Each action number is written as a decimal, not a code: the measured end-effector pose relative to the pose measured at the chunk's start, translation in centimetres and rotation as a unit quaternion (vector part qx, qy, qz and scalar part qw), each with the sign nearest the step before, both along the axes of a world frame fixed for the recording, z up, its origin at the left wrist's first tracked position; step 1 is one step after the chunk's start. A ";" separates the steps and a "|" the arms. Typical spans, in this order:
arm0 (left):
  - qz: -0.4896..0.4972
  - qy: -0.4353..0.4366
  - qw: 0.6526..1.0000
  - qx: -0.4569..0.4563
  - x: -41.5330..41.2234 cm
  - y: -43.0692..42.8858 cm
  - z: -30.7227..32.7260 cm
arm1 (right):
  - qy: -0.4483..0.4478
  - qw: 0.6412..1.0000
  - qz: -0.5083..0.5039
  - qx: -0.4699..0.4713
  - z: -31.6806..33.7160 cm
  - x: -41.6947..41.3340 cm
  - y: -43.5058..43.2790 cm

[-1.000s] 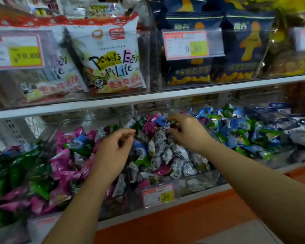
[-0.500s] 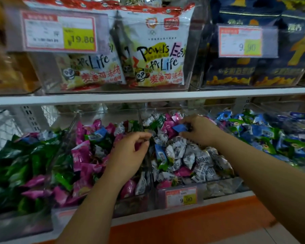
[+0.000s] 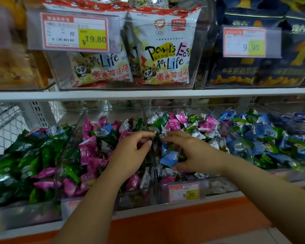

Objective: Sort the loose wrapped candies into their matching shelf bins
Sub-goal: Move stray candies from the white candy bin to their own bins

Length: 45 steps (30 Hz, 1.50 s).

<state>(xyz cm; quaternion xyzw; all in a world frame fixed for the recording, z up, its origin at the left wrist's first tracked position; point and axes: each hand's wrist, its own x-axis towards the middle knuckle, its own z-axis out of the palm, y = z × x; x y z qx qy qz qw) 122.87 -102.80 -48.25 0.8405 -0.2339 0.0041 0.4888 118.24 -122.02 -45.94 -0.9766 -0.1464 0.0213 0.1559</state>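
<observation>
On the lower shelf [image 3: 148,209], above the middle bin [image 3: 217,186] of mixed candies [image 3: 178,120], the left hand [image 3: 130,155] curls at the bin's left wall, its hold unclear, and the right hand [image 3: 192,152] pinches a blue candy [image 3: 169,159], long axis lying left-right, right end tipped up, now nearer the bin's front than before.

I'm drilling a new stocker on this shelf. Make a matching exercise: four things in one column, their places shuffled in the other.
Things
1. white snack bags
2. dark blue bags
3. green candies
4. blue candy

Places
a. held in the right hand
b. upper shelf, behind the 19.80 tag
c. lower shelf, far-left bin
d. upper shelf, behind the 9.90 tag

Pairs: 1-b, 2-d, 3-c, 4-a
</observation>
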 end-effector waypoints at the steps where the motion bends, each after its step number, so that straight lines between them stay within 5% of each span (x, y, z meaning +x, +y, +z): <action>1: 0.000 0.000 1.000 0.000 0.0 0.0 0.0 | 0.010 1.000 -0.001 -0.006 0.2 0.3 -0.2; 8: 0.007 -0.004 1.000 -0.001 -0.1 -0.1 -0.1 | 0.025 0.995 0.038 -0.086 0.5 2.0 0.4; 16: 0.008 -0.009 1.000 0.006 -0.1 -0.3 -0.3 | -0.055 0.997 0.007 0.060 0.2 0.8 -0.2; 22: 0.015 -0.089 0.995 0.052 -0.7 -1.8 -0.1 | -0.132 0.970 -0.093 0.180 1.3 -1.4 -2.6; 31: 0.037 -0.139 0.988 0.057 -1.7 -6.1 -0.1 | -0.264 0.890 -0.348 0.132 0.3 -3.8 -12.7; 37: 0.053 -0.121 0.990 0.053 -1.7 -6.3 -0.2 | -0.151 0.885 -0.441 0.022 0.3 -2.6 -16.0; 42: 0.048 -0.093 0.994 0.035 -1.5 -5.7 -0.2 | -0.228 0.896 -0.381 0.017 -0.2 -2.1 -12.6; 45: 0.051 -0.076 0.996 0.003 -1.2 -5.3 -0.2 | -0.234 0.932 -0.273 0.052 -0.4 -0.7 -9.7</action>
